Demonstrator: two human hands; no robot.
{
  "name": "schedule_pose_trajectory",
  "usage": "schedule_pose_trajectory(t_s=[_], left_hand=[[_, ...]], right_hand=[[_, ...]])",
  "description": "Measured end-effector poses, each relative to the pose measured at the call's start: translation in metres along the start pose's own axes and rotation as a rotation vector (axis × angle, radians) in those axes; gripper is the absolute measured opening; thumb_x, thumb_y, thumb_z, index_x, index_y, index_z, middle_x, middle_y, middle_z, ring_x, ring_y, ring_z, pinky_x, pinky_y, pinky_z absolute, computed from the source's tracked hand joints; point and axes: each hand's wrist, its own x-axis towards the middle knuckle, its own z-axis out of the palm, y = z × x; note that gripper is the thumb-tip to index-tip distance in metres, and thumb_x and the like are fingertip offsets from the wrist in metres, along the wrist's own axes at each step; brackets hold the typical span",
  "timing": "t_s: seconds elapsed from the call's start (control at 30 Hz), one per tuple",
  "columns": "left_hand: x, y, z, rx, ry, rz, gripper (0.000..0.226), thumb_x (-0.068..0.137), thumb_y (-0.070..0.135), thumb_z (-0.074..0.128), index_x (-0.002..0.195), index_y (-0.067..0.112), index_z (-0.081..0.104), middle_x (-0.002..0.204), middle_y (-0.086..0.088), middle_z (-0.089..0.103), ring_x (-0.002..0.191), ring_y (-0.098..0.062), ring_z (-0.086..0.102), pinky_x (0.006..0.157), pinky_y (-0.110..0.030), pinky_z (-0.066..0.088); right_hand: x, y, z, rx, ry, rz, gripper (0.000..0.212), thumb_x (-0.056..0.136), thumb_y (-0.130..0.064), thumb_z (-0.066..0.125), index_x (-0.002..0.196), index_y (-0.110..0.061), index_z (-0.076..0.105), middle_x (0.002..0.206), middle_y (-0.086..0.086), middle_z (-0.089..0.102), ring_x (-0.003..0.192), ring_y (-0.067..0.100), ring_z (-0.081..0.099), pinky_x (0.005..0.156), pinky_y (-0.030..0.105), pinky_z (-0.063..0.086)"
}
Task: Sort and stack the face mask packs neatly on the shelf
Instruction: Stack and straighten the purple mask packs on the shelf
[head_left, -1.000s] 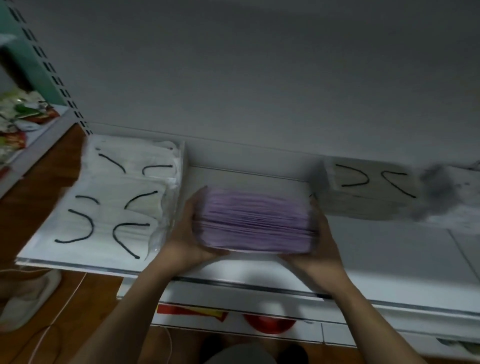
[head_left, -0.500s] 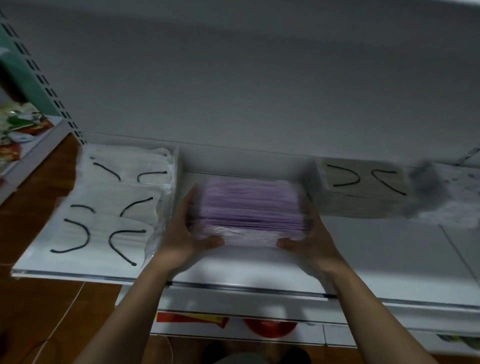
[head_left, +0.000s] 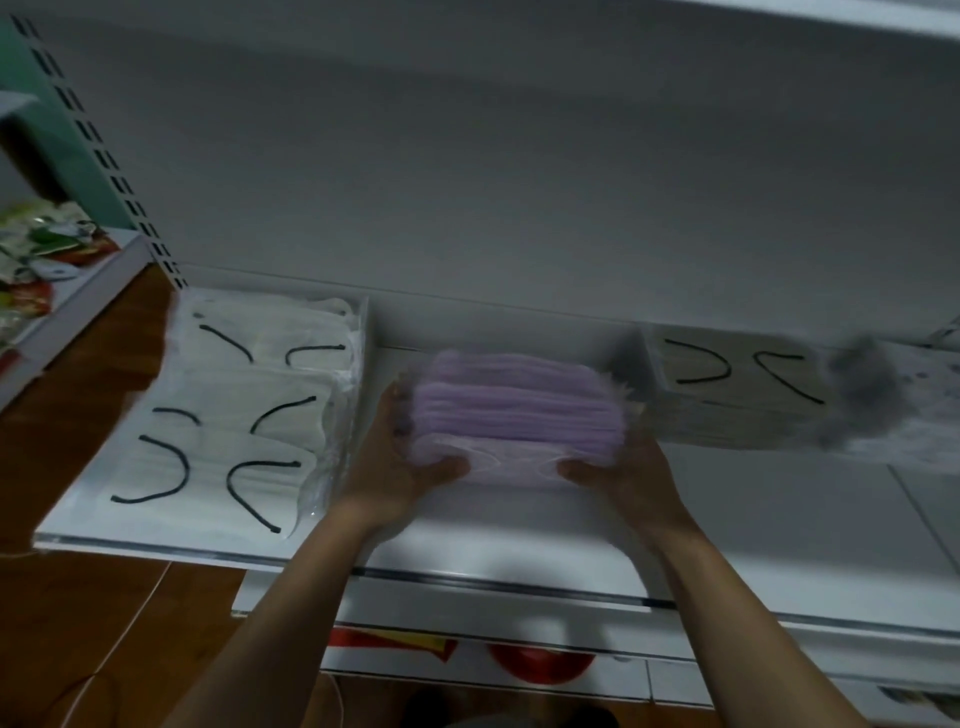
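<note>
- Head view: a purple stack of flat pleated face masks in clear wrap (head_left: 514, 410) is seen at frame centre, over the middle of a white metal shelf board (head_left: 779, 519).
- The stack is gripped at both ends: the left hand (head_left: 400, 467) is curled round its 9 o'clock end, and the right hand (head_left: 623, 467) is clamped on its 3 o'clock end.
- Both thumbs are laid along the stack's near lower edge, at 6 o'clock. The right fingers are mostly hidden behind the stack.
- Whether the stack is resting on the board or held just above it cannot be told.
- A clear-wrapped pile of white masks with black ear loops (head_left: 234, 415) is laid flat at 9 o'clock of the stack, just beside the left hand. At least three layers are fanned toward the shelf front.
- A beige stack of masks with black ear loops (head_left: 727, 395) is set at 3 o'clock of the purple stack, close to it and against the back panel.
- A grey blurred bundle (head_left: 862, 395) is seen at 3 o'clock of the beige stack, touching it. What it is cannot be made out.
- Colourful packets on a neighbouring shelf (head_left: 36, 260) are seen at the frame's 9 o'clock edge.
- Red items on a lower shelf (head_left: 540, 660) are seen at 6 o'clock, between the forearms.
</note>
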Motion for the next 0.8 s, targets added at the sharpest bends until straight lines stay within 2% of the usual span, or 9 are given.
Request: schedule_pose_trajectory(t_s=[0.13,0.2,0.27,0.47,0.53,0.6,0.67,0.73,0.8], left_hand=[[-0.010,0.000,-0.009,0.019,-0.020,0.036,0.124,0.049,0.058,0.089,0.148,0.014,0.030,0.138,-0.001,0.050,0.123,-0.001,0.053,0.095,-0.020,0.050],[-0.015,-0.005,-0.010,-0.010,-0.046,-0.012,0.131,0.047,0.048,0.094,0.152,0.015,0.023,0.142,-0.003,0.049,0.125,-0.008,0.054,0.096,-0.029,0.052],[-0.017,-0.006,-0.009,0.015,-0.055,-0.015,0.134,0.047,0.029,0.098,0.154,0.017,0.018,0.142,0.003,0.048,0.119,0.000,0.056,0.090,-0.020,0.052],[-0.014,-0.002,-0.008,0.122,-0.096,0.062,0.128,0.054,0.019,0.090,0.154,0.014,0.009,0.139,0.004,0.043,0.117,0.011,0.052,0.085,-0.007,0.046],[-0.012,0.003,-0.005,0.157,-0.070,0.108,0.121,0.060,0.041,0.085,0.152,0.012,0.012,0.135,0.005,0.046,0.116,0.014,0.051,0.090,-0.007,0.044],[-0.011,0.005,-0.003,0.202,-0.089,0.159,0.118,0.063,0.061,0.080,0.152,0.015,0.019,0.135,0.003,0.052,0.120,0.000,0.055,0.097,-0.021,0.048],[-0.011,0.007,-0.002,0.157,-0.096,0.133,0.104,0.058,0.045,0.085,0.147,0.042,0.029,0.129,0.016,0.058,0.112,-0.004,0.061,0.089,-0.024,0.054],[-0.011,0.004,-0.004,0.126,-0.104,0.115,0.108,0.052,0.028,0.087,0.143,0.044,0.030,0.128,0.021,0.057,0.111,-0.002,0.061,0.085,-0.019,0.054],[-0.010,-0.002,-0.008,0.087,-0.121,0.052,0.121,0.049,0.016,0.092,0.148,0.028,0.023,0.136,0.011,0.052,0.116,-0.006,0.060,0.084,-0.021,0.055]], right_hand=[[-0.015,-0.007,-0.002,-0.032,-0.051,-0.100,0.080,0.061,-0.010,0.088,0.132,-0.015,0.051,0.125,-0.014,0.059,0.100,-0.019,0.056,0.084,0.010,0.048],[-0.021,-0.005,0.001,0.033,-0.100,-0.068,0.102,0.061,0.004,0.085,0.145,-0.019,0.033,0.135,-0.017,0.049,0.105,-0.025,0.050,0.084,0.003,0.046],[-0.023,-0.005,0.005,0.043,-0.112,-0.070,0.112,0.059,0.004,0.087,0.148,-0.026,0.027,0.131,-0.019,0.053,0.107,-0.019,0.053,0.082,0.004,0.047],[-0.018,-0.002,0.005,-0.023,-0.054,-0.096,0.099,0.059,0.006,0.086,0.127,-0.044,0.033,0.116,-0.026,0.051,0.095,-0.028,0.051,0.071,-0.003,0.040],[-0.015,-0.001,0.002,-0.049,-0.026,-0.112,0.093,0.060,0.000,0.088,0.124,-0.044,0.037,0.113,-0.028,0.053,0.095,-0.025,0.053,0.072,-0.001,0.041],[-0.012,0.004,0.001,-0.066,-0.014,-0.098,0.091,0.060,-0.006,0.090,0.125,-0.044,0.040,0.111,-0.029,0.056,0.095,-0.022,0.055,0.075,0.003,0.045],[-0.012,0.011,0.003,-0.067,-0.056,-0.048,0.090,0.057,-0.012,0.093,0.125,-0.047,0.045,0.111,-0.020,0.064,0.100,-0.009,0.061,0.085,0.021,0.053],[-0.012,0.019,0.002,-0.040,-0.074,-0.007,0.092,0.052,-0.012,0.095,0.131,-0.032,0.050,0.115,-0.004,0.069,0.104,0.013,0.067,0.088,0.040,0.056],[-0.010,0.021,0.001,-0.028,-0.083,-0.015,0.093,0.054,-0.001,0.092,0.135,-0.020,0.049,0.117,0.002,0.068,0.106,0.016,0.066,0.083,0.028,0.056]])
